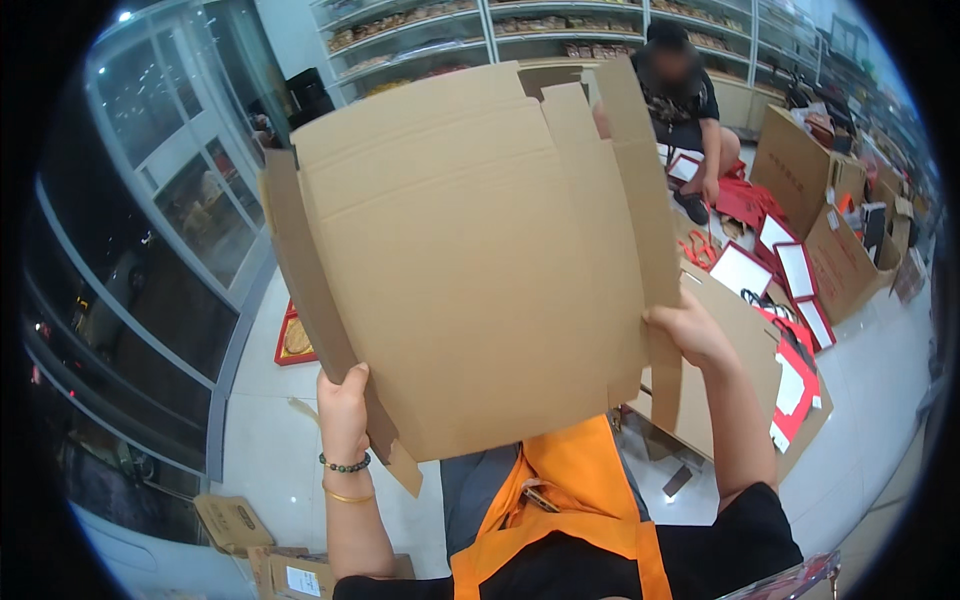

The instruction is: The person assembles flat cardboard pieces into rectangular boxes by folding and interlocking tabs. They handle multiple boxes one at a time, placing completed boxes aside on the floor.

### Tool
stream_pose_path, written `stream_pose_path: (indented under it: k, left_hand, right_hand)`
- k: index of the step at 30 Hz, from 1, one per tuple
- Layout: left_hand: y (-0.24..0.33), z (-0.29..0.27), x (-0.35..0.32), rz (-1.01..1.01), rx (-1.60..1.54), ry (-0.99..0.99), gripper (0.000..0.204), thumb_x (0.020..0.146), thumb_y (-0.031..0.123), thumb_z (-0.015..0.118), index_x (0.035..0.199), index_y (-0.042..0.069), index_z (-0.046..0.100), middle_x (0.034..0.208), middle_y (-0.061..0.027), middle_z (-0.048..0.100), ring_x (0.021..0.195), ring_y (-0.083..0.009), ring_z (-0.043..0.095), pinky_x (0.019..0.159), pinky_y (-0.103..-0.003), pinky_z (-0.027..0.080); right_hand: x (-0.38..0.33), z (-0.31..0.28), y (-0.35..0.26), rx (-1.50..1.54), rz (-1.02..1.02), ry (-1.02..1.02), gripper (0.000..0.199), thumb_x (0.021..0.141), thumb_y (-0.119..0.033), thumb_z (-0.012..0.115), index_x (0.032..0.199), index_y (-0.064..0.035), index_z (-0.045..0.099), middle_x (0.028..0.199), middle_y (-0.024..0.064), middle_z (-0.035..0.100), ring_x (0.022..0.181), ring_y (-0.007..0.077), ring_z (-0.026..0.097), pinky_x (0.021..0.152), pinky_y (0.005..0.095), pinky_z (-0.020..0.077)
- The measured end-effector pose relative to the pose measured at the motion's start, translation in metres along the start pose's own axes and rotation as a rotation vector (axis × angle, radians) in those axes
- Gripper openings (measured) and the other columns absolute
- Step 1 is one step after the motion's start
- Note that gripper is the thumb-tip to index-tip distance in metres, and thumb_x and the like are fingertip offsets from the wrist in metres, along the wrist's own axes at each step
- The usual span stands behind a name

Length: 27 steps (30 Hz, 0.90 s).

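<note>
A large brown cardboard sheet, creased and cut with side flaps, is held up in front of me and fills the middle of the view. My left hand grips its lower left edge, the thumb on the near face by the bent-up left flap. On the other side, my right hand pinches the lower right edge near the right flap. Both hands are closed on the cardboard, and their far fingers are hidden behind it. The sheet hides much of the floor beyond.
Another person sits low at the back right, beside red bags. Big cardboard cartons and red-and-white boxes lie to the right. More flat cardboard lies nearby. Glass doors line the left; shelves stand behind.
</note>
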State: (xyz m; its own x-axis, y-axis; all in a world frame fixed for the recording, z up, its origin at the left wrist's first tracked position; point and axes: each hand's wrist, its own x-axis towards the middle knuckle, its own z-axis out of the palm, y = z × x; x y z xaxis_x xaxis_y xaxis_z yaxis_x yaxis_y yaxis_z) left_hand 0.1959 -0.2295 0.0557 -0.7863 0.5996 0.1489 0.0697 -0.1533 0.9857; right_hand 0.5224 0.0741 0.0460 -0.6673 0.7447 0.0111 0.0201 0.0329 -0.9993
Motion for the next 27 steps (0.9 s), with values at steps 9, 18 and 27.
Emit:
stream_pose_path:
  k: [9, 18, 27]
  left_hand:
    - [0.068, 0.028, -0.009, 0.052, 0.071, -0.176, 0.039, 0.095, 0.006, 0.058, 0.133, -0.003, 0.056, 0.125, -0.0104, 0.067, 0.111, -0.0191, 0.064, 0.097, -0.035, 0.05]
    - [0.06, 0.009, 0.004, -0.072, 0.075, -0.096, 0.039, 0.091, 0.006, 0.06, 0.129, -0.005, 0.06, 0.118, -0.0118, 0.07, 0.103, -0.0197, 0.068, 0.089, -0.034, 0.055]
    - [0.022, 0.015, 0.07, -0.252, 0.275, -0.2, 0.036, 0.083, -0.002, 0.055, 0.117, -0.009, 0.067, 0.101, -0.0116, 0.073, 0.087, -0.0209, 0.071, 0.075, -0.037, 0.058]
  right_hand:
    - [0.016, 0.079, -0.005, -0.115, -0.348, 0.08, 0.073, 0.11, -0.054, 0.041, 0.159, -0.0007, 0.03, 0.151, 0.0193, 0.053, 0.142, 0.0305, 0.047, 0.117, 0.0375, 0.0347]
    - [0.036, 0.079, 0.017, 0.095, -0.056, 0.009, 0.047, 0.089, -0.007, 0.067, 0.134, 0.006, 0.06, 0.118, 0.0144, 0.072, 0.108, 0.0219, 0.068, 0.097, 0.0354, 0.0516]
    - [0.074, 0.051, -0.008, -0.529, -0.07, 0.025, 0.067, 0.086, -0.011, 0.056, 0.148, 0.0079, 0.041, 0.115, 0.0312, 0.068, 0.11, 0.0378, 0.068, 0.099, 0.0422, 0.0503]
